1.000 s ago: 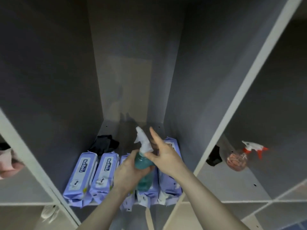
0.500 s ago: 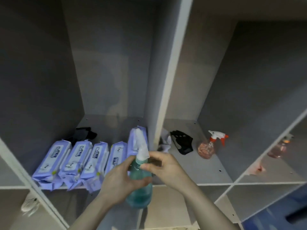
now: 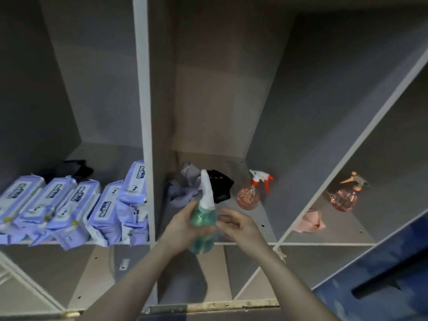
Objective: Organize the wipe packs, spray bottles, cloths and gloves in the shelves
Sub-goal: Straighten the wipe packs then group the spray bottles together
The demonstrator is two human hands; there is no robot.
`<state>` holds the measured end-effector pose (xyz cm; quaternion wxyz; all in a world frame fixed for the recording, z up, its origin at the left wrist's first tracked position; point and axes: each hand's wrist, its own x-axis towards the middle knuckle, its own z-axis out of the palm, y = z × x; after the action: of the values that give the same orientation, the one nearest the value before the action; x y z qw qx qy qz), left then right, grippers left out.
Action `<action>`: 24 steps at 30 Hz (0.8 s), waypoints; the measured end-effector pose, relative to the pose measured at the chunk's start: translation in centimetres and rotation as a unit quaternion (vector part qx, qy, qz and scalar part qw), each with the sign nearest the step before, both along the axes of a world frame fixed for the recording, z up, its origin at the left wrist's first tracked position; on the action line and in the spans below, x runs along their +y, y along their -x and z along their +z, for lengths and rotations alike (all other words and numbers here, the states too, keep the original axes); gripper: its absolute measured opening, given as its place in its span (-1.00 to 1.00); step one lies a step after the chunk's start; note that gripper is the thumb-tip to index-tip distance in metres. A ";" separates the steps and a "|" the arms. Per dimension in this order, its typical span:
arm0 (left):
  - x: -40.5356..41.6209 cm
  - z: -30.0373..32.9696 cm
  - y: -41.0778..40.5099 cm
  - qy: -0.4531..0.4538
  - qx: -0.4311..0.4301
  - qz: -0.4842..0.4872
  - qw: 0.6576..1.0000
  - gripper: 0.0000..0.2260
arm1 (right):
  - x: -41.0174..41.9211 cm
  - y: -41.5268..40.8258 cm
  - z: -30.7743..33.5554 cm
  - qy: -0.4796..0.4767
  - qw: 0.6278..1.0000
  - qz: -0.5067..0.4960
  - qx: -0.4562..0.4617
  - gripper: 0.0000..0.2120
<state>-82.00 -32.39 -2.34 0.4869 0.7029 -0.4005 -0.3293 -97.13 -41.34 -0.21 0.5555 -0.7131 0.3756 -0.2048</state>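
A teal spray bottle (image 3: 203, 230) with a white trigger head stands upright in front of the middle compartment's shelf edge. My left hand (image 3: 184, 224) grips its body from the left. My right hand (image 3: 236, 224) touches its right side with curled fingers. Several purple wipe packs (image 3: 76, 207) lie in a row in the left compartment, one leaning on the divider. A black glove (image 3: 77, 169) lies behind them. In the middle compartment lie a grey-blue cloth (image 3: 185, 191), a black glove (image 3: 220, 184) and a pink spray bottle (image 3: 251, 193).
A second pink spray bottle (image 3: 345, 195) and a pink cloth (image 3: 309, 222) sit in the right compartment. White dividers (image 3: 144, 112) separate the compartments. Lower shelves (image 3: 102, 269) open below. A blue surface (image 3: 382, 269) lies at the lower right.
The view has swung right from the left compartment to the middle one. Both hands carried the teal bottle rightward, out from above the wipe packs to the front of the middle compartment.
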 end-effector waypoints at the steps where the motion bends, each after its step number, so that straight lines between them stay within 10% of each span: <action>1: -1.0 -0.4 -0.3 -0.007 0.002 -0.006 1.000 -0.48 | -0.7 0.1 -0.2 -0.018 1.000 -0.014 -0.003 -0.63; 15: -10.0 -4.8 -4.8 -0.082 0.051 -0.036 0.995 -0.43 | -10.9 -2.6 -2.4 0.017 0.994 0.028 0.102 -0.49; 24: -11.6 -5.8 -5.6 -0.088 0.070 -0.067 0.991 -0.20 | -17.0 -3.0 -1.1 0.455 0.836 -0.082 0.295 -0.53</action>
<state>-76.40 -43.99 -8.18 0.4265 0.6897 -0.3810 -0.4441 -94.13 -58.34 -1.29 0.0124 -0.8788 0.4428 -0.1777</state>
